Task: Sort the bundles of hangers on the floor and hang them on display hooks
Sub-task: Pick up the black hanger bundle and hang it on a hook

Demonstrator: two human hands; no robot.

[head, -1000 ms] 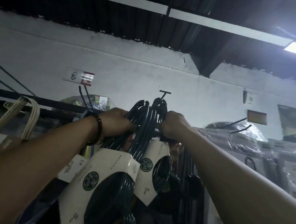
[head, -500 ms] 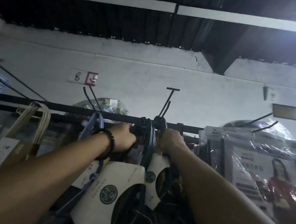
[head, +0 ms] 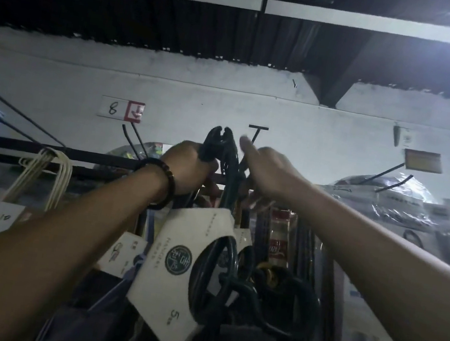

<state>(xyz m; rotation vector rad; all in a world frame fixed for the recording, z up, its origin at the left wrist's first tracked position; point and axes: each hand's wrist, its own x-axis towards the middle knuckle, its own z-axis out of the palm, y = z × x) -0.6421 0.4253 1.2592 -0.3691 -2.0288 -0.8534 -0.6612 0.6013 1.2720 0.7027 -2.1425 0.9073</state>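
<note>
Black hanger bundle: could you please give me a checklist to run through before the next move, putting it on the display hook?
1. Grip: the left hand grips the black hanger bundle at its hook tops: ok.
2. Second hand: the right hand is free, fingers straight, blurred: ok.
3. Target: the display hook tip shows just right of the bundle tops: ok.
4. Bundle tops threaded on the display hook: cannot tell.
5. The cardboard label wraps the bundle: ok.
</note>
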